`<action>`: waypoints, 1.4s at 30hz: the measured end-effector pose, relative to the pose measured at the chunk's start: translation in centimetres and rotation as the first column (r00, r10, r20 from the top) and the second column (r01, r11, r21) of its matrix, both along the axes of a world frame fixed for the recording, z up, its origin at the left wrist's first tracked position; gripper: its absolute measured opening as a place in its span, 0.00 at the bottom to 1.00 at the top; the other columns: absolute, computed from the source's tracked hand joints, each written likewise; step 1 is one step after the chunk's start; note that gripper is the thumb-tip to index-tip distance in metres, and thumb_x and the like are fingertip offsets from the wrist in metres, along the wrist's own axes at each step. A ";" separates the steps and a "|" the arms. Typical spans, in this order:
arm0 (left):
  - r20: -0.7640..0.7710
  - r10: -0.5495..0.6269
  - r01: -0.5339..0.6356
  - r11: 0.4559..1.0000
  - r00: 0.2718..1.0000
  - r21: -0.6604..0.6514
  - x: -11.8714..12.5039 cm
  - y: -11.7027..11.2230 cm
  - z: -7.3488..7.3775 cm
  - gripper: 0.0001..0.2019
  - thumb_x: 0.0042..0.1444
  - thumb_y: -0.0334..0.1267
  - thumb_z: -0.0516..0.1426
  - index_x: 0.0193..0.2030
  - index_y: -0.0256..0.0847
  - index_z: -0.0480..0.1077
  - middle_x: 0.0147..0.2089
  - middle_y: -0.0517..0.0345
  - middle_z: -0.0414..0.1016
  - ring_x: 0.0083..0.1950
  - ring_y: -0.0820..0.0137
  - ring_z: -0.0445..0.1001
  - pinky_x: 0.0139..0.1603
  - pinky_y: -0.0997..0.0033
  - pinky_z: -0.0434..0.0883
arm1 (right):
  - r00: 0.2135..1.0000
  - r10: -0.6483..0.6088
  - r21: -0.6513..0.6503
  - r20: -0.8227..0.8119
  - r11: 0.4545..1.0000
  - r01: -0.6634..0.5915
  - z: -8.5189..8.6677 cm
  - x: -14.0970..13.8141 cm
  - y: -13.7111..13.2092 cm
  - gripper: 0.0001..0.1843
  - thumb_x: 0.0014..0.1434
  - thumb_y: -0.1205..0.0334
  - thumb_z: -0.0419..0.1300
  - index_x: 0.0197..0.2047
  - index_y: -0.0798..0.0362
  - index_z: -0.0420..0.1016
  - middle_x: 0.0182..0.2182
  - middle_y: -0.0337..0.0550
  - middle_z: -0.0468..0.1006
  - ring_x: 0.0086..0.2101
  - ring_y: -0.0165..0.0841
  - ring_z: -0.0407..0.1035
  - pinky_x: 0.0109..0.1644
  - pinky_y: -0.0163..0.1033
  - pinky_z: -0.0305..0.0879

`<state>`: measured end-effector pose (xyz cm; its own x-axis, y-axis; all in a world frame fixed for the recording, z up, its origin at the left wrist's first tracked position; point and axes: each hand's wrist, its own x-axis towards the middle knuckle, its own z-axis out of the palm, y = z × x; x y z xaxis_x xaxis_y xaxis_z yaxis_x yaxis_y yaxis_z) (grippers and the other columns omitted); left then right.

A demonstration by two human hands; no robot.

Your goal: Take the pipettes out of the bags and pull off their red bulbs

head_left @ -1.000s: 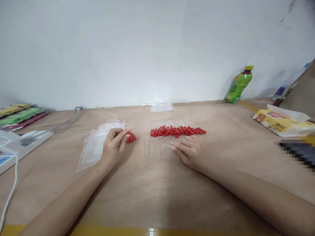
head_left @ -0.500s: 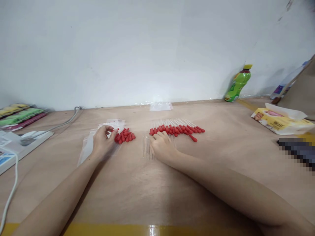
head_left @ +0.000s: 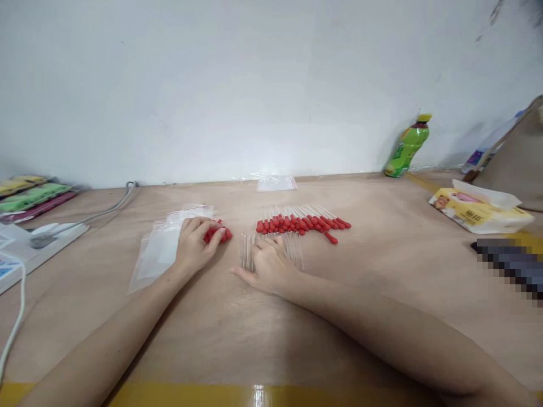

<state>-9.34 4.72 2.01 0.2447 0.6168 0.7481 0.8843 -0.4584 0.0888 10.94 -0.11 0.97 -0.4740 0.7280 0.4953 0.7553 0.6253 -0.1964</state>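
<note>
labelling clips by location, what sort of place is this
Likely a small hand-work station, at a table against a pale wall; whether in a home or a workshop, I can't tell. Signs: clear thin tubes laid in a row, small red bulbs, and clear plastic bags.

On table [head_left: 212,339]: droppers [head_left: 314,223] behind tubes [head_left: 294,247]; bulbs [head_left: 228,233] left of both; bags [head_left: 146,263] farther left; tissue pack [head_left: 477,215] far right

We tag indoor workspace, home or small workshop, we can't tell which: brown table [head_left: 237,339] against white wall [head_left: 190,85], clear tubes [head_left: 296,251], red bulbs [head_left: 314,223] and bags [head_left: 148,257] laid out, plus power strip [head_left: 14,265], tissues [head_left: 479,219].
</note>
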 end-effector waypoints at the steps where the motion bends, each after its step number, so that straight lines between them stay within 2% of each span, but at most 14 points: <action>1: -0.019 -0.049 0.049 0.999 0.999 -0.020 0.8 -0.1 -0.1 0.07 0.53 0.41 0.55 0.32 0.42 0.71 0.33 0.56 0.70 0.39 0.65 0.66 0.45 0.63 0.63 | 1.000 -0.002 0.002 -0.018 1.000 0.002 0.0 0.4 -0.2 0.28 0.55 0.40 0.50 0.31 0.59 0.72 0.31 0.50 0.73 0.35 0.38 0.65 0.43 0.45 0.50; 5: -0.029 -0.181 0.176 0.974 0.983 -0.140 3.6 0.5 -0.3 0.08 0.53 0.43 0.55 0.35 0.42 0.70 0.35 0.57 0.70 0.40 0.66 0.66 0.45 0.63 0.64 | 0.997 0.022 0.097 -0.074 0.995 -0.015 -0.4 3.0 -0.8 0.20 0.56 0.48 0.53 0.30 0.57 0.71 0.28 0.45 0.72 0.33 0.34 0.63 0.42 0.43 0.49; 9: 0.023 -0.211 0.212 0.959 0.977 -0.186 5.4 1.7 -0.7 0.10 0.52 0.46 0.56 0.35 0.43 0.69 0.35 0.58 0.70 0.41 0.64 0.67 0.46 0.60 0.64 | 0.993 0.059 0.227 -0.103 0.973 -0.034 -1.6 6.2 -1.0 0.12 0.56 0.55 0.53 0.33 0.55 0.72 0.26 0.42 0.71 0.30 0.32 0.61 0.42 0.42 0.49; 13: 0.077 -0.205 0.217 0.953 0.976 -0.212 6.5 2.7 -1.4 0.09 0.51 0.46 0.57 0.32 0.43 0.68 0.33 0.57 0.70 0.39 0.64 0.68 0.42 0.61 0.66 | 0.983 0.026 0.276 -0.181 0.961 0.025 -2.5 8.3 -0.4 0.10 0.56 0.59 0.53 0.35 0.55 0.72 0.24 0.40 0.69 0.29 0.30 0.61 0.44 0.42 0.49; 18: 0.140 -0.190 0.220 0.944 0.972 -0.245 7.0 2.9 -1.9 0.09 0.51 0.44 0.57 0.29 0.41 0.68 0.31 0.58 0.69 0.38 0.65 0.68 0.42 0.61 0.66 | 0.976 0.008 0.259 -0.217 0.965 0.050 -2.8 8.3 0.1 0.09 0.56 0.60 0.53 0.35 0.54 0.73 0.23 0.39 0.69 0.27 0.29 0.61 0.43 0.42 0.50; 27: 0.259 -0.128 0.169 0.975 0.957 -0.144 7.2 2.2 -1.5 0.08 0.54 0.39 0.54 0.30 0.38 0.68 0.33 0.55 0.70 0.39 0.67 0.68 0.42 0.64 0.66 | 0.967 0.013 0.274 -0.253 0.960 0.059 -2.9 8.2 0.3 0.08 0.56 0.63 0.53 0.34 0.54 0.73 0.23 0.38 0.69 0.27 0.29 0.61 0.42 0.42 0.51; 31: 0.329 -0.105 0.141 0.986 0.939 -0.090 6.6 1.2 -1.5 0.07 0.55 0.39 0.53 0.33 0.38 0.68 0.36 0.55 0.70 0.40 0.67 0.68 0.41 0.66 0.66 | 0.964 -0.008 0.307 -0.264 0.947 0.092 -2.3 8.4 0.1 0.11 0.56 0.63 0.53 0.41 0.53 0.72 0.30 0.42 0.71 0.33 0.32 0.65 0.43 0.43 0.54; 34: 0.309 -0.206 0.241 0.967 0.929 -0.080 5.7 -0.2 -1.4 0.06 0.55 0.39 0.53 0.36 0.39 0.68 0.38 0.55 0.70 0.42 0.68 0.68 0.43 0.66 0.66 | 0.976 0.008 0.366 -0.217 0.928 0.073 -1.5 8.6 -0.1 0.20 0.56 0.61 0.53 0.53 0.54 0.65 0.45 0.49 0.70 0.46 0.38 0.63 0.49 0.46 0.55; 37: 0.205 -0.355 0.385 0.913 0.912 -0.132 4.8 -1.7 -1.3 0.05 0.56 0.37 0.53 0.38 0.40 0.68 0.40 0.55 0.70 0.44 0.68 0.67 0.48 0.64 0.64 | 0.994 0.043 0.401 -0.105 0.916 0.003 -0.9 8.6 -0.2 0.27 0.57 0.55 0.52 0.59 0.56 0.58 0.55 0.51 0.64 0.55 0.40 0.56 0.58 0.49 0.50; 39: 0.165 -0.409 0.434 0.885 0.898 -0.169 4.5 -2.5 -1.1 0.06 0.56 0.36 0.53 0.39 0.41 0.69 0.41 0.55 0.71 0.45 0.67 0.67 0.49 0.62 0.63 | 0.997 0.066 0.389 -0.037 0.920 -0.046 -0.8 8.5 -0.3 0.27 0.58 0.53 0.52 0.58 0.55 0.58 0.55 0.50 0.65 0.56 0.40 0.55 0.60 0.51 0.45; 42: 0.145 -0.445 0.466 0.863 0.884 -0.195 4.5 -2.9 -1.1 0.06 0.56 0.36 0.53 0.40 0.41 0.69 0.42 0.54 0.70 0.45 0.67 0.67 0.48 0.62 0.64 | 0.996 0.094 0.348 -0.003 0.933 -0.087 -0.9 8.2 -0.2 0.21 0.59 0.53 0.51 0.54 0.52 0.64 0.47 0.46 0.73 0.52 0.38 0.61 0.61 0.53 0.41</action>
